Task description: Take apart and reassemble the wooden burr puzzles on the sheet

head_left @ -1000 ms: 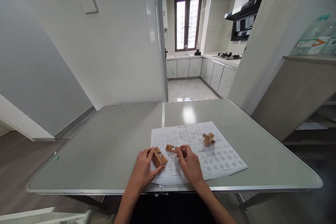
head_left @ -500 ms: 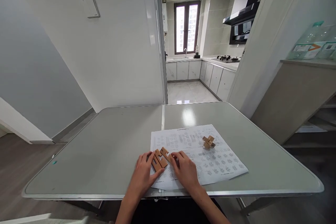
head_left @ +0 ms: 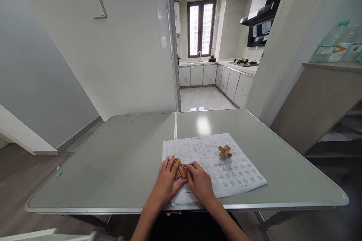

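Note:
Several notched wooden puzzle pieces (head_left: 182, 172) lie side by side on a printed instruction sheet (head_left: 195, 147). My left hand (head_left: 166, 183) covers their left part, its fingers over the top and its thumb along the near side. At their right edge, the bent fingertips of my right hand (head_left: 200, 182) grip the outermost piece. Both hands partly hide the pieces, so their exact fit cannot be seen. Farther right on the sheet rests an interlocked wooden burr puzzle (head_left: 225, 152), untouched.
The sheet lies across the seam of a grey-green folding table (head_left: 127, 150) with a metal rim. A tiny teal bit (head_left: 59, 174) is near the left edge. Plastic bottles (head_left: 333, 45) stand on a cabinet at the right. A kitchen opens beyond the table.
My left hand has moved right, pushing its pieces against the one at my right hand. The gap between the pieces has closed. My right hand has barely moved.

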A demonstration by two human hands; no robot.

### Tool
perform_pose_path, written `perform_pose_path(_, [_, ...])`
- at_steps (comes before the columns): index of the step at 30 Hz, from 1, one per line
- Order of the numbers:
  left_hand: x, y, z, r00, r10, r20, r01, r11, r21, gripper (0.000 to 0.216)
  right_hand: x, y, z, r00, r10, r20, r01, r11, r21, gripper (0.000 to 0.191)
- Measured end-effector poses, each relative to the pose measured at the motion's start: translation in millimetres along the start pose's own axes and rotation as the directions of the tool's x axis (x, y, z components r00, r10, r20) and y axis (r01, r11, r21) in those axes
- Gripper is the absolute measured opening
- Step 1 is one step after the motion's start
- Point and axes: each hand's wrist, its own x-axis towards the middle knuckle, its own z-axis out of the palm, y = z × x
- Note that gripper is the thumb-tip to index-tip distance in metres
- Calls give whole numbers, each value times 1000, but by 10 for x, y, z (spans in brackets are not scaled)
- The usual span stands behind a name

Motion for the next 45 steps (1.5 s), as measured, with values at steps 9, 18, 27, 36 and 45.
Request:
perform_pose_path(9, [294,-211,140,997,-67,-40,71,990,120,61,6,-12,8,998,59,-34,-58,997,48,32])
perform_pose_path(18, [598,-410,58,987,-127,-93,138,983,124,59,2,-34,-8,996,54,-74,-48,995,87,29])
perform_pose_path(27, [-65,-435,-68,973,-167,-162,193,968,161,77,-96,28,-229,998,63,13,-64,942,330,27])
perform_pose_path(36, [-266,-477,-195,951,-269,-153,289,949,125,87,-261,397,-615,959,281,34,-271,877,396,32])
perform_pose_path(45, [-247,-446,-203,927,-343,-150,360,927,105,85,-298,335,-615,971,196,135,-234,891,388,30])
